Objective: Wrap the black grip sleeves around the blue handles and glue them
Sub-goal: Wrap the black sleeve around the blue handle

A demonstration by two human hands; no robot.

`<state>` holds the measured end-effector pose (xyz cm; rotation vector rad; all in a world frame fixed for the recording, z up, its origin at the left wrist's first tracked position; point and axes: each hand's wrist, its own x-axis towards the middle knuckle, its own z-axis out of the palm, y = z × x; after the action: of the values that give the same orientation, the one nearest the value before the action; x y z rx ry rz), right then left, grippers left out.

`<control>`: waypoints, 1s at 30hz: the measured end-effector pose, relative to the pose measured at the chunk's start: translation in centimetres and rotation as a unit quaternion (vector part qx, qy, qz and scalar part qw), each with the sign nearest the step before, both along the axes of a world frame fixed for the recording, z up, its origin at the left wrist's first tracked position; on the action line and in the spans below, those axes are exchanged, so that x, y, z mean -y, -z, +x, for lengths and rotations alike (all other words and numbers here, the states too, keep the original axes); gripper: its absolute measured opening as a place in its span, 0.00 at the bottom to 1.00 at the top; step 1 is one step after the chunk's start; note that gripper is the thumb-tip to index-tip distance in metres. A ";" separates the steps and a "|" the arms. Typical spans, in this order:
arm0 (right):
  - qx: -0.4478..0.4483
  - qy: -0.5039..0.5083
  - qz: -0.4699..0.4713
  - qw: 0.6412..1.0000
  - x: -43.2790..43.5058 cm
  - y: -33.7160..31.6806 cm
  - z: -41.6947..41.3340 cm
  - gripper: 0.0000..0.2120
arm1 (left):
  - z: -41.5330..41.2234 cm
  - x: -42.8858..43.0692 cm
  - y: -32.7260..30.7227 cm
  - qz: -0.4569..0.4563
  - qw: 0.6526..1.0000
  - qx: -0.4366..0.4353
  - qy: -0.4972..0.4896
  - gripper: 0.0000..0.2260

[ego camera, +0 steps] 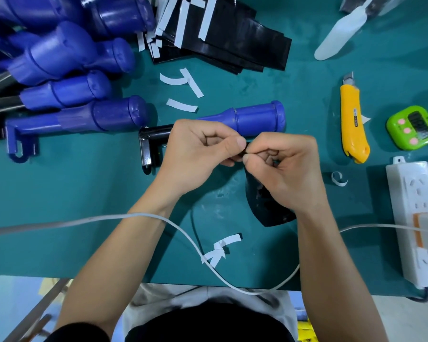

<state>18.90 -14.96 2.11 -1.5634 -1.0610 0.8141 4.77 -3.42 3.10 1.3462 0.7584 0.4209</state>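
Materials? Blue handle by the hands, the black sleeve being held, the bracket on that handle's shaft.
Blue handle: moulded plastic or rubber, satin; ridge rings, soft highlights. Black grip sleeve, pinched by left hand and right hand: thin flexible sheet, maybe vinyl or rubber; it curves and shines. Bracket: bare metal, bright mirror-like glints.

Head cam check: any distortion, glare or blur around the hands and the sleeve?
Head view: fisheye bends the power strip at the right edge and stretches the piled blue handles top left; the left hand and right hand are sharp mid-frame; the black grip sleeve they pinch is dark, low-detail; glare streaks the stacked black sleeves; shadows are soft.
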 end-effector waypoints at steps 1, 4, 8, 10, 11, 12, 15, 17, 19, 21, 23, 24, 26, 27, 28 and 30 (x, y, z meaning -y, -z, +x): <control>-0.001 0.004 0.001 1.000 0.0 0.1 0.0 0.09 | 0.0 0.0 0.1 -0.013 1.000 0.002 -0.002 0.08; -0.001 0.009 0.003 1.000 0.0 0.2 -0.1 0.09 | 0.2 0.0 0.1 -0.020 1.000 0.005 -0.008 0.09; 0.006 0.014 0.002 1.000 -0.2 0.4 -0.4 0.10 | 0.3 0.1 0.3 0.016 1.000 0.002 -0.018 0.11; -0.004 0.012 0.007 1.000 -0.2 0.5 -0.5 0.10 | 0.3 0.2 0.5 0.043 0.999 0.000 -0.022 0.11; -0.012 0.011 0.012 1.000 -0.3 0.5 -0.4 0.10 | 0.4 0.2 0.5 0.056 0.998 0.000 -0.023 0.10; -0.022 0.008 0.018 1.000 -0.3 0.5 -0.4 0.10 | 0.4 0.2 0.6 0.067 0.997 0.001 -0.025 0.10; -0.060 0.000 0.031 0.998 -0.4 0.6 -0.1 0.09 | 0.4 0.2 0.7 0.083 0.996 0.005 -0.025 0.09; -0.084 -0.003 0.037 0.996 -0.4 0.7 0.0 0.10 | 0.4 0.3 0.8 0.088 0.996 0.009 -0.022 0.10; -0.105 -0.005 0.039 0.994 -0.4 0.7 0.1 0.09 | 0.4 0.3 0.8 0.094 0.995 0.010 -0.023 0.10; -0.124 -0.004 0.042 0.991 -0.5 0.8 0.2 0.10 | 0.4 0.3 0.9 0.097 0.995 0.011 -0.028 0.10; -0.140 -0.003 0.046 0.989 -0.6 0.8 0.2 0.14 | 0.4 0.2 0.8 0.100 0.994 0.016 -0.029 0.10; -0.144 -0.003 0.046 0.989 -0.6 0.7 0.2 0.16 | 0.3 0.2 0.8 0.101 0.994 0.019 -0.030 0.10; -0.143 0.004 0.042 0.989 -0.6 0.6 0.2 0.16 | 0.2 0.4 0.7 0.109 0.993 0.021 -0.036 0.09; -0.137 0.009 0.040 0.990 -0.6 0.6 0.3 0.15 | 0.1 0.5 0.6 0.121 0.992 0.016 -0.040 0.09; -0.126 0.014 0.037 0.991 -0.6 0.6 0.3 0.14 | 0.0 0.6 0.6 0.139 0.989 0.006 -0.044 0.10; -0.103 0.023 0.030 0.994 -0.6 0.6 0.2 0.12 | -0.3 0.8 0.6 0.186 0.981 -0.015 -0.049 0.12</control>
<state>19.10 -14.36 1.55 -1.4148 -0.8886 0.8841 4.49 -4.24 2.50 1.6712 0.7987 0.6453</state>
